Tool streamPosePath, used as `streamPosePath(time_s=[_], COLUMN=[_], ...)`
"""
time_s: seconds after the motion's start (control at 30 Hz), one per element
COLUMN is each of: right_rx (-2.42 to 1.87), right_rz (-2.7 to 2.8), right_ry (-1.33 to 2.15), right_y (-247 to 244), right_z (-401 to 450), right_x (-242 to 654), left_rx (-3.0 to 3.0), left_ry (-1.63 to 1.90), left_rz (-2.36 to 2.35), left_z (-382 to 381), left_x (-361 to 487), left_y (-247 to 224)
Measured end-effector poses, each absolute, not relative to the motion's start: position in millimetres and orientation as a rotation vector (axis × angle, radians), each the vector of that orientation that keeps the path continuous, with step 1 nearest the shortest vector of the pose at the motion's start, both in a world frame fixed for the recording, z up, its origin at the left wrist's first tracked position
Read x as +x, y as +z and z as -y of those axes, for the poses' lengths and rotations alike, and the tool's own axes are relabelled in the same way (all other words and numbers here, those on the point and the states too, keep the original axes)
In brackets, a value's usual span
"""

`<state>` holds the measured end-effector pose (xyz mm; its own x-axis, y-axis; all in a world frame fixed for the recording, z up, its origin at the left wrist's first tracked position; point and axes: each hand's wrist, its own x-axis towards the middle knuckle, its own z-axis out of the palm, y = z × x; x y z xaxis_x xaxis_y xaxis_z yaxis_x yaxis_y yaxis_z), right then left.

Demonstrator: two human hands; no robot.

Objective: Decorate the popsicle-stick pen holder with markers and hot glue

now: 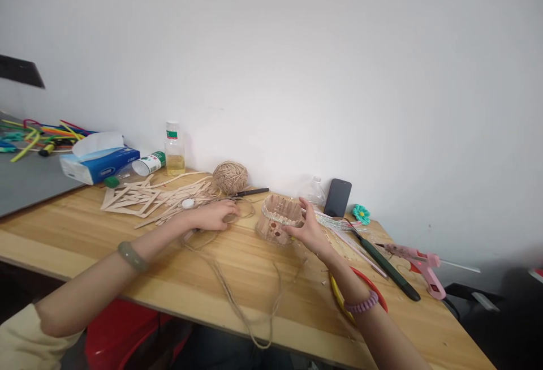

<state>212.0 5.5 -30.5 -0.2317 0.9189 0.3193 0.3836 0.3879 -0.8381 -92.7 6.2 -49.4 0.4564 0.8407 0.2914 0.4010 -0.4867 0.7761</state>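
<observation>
My right hand (310, 233) grips the right rim of a small basket (271, 227) made of wooden craft sticks, thumb in front and fingers at the back. Brown dots and a pale trim mark the basket's front, and it stands upright on the table. To its left, my left hand (217, 215) is low over the table with fingers curled down. Partly under those fingers is a small round brownish thing, too hidden to name. Loose jute twine (231, 296) runs from near this hand over the table's front edge. Behind sits a ball of twine (229, 176).
Wooden sticks (156, 197) lie spread at left, near a tissue pack (102, 163) and a bottle of yellow liquid (175, 152). At right are a phone (338, 197), a long dark green tool (384, 262), a pink glue gun (419, 262) and a teal flower (361, 214).
</observation>
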Motion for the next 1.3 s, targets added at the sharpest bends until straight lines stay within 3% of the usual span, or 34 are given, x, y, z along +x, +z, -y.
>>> streamPosePath(time_s=[0.4,0.8,1.03,1.3], right_rx=[-1.231,-1.084,-1.406,-1.456], right_rz=[1.759,1.919,1.815,2.25], right_ry=[0.875,1.11,0.784,0.465], right_y=[-7.8,-0.4,21.6,11.4], right_z=[-20.3,-5.5,-47.4,-64.6], right_x=[248.5,224.6,271.2,234.1], left_rx=[1.783,1.603,1.428,1.189], left_ry=[1.218,1.052,1.086,1.505], left_rz=[-1.085,-0.904,-0.984,-1.081], left_z=[-5.3,-12.8,-17.3,-57.7], left_x=[-63.4,-15.8,-40.8,-44.2], left_y=[-5.4,-13.4,9.4,27.0])
